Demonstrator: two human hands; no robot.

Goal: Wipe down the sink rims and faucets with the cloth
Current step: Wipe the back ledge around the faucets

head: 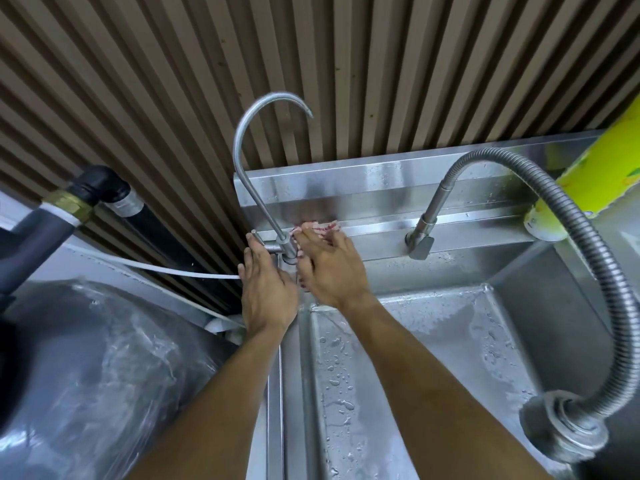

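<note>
A steel sink [381, 258] with a wet basin fills the lower right. At its back-left corner stands a thin gooseneck faucet [242, 133]. My right hand [332, 268] presses a red-and-white cloth [320, 226] against the back rim beside the faucet's base, fingers fairly straight. My left hand [266, 292] reaches the faucet's lever at the base, its fingertips touching the small handle. Most of the cloth is hidden under my right hand. A second faucet with a flexible ribbed metal hose [568, 209] rises from the rim at the right and curves down to a wide spray head.
A ribbed brown wall panel runs behind the sink. On the left lies a large grey tank wrapped in clear plastic [97, 368], with black pipes [104, 192] and a thin white tube [156, 268]. A yellow-green container [595, 168] stands on the rim at the right.
</note>
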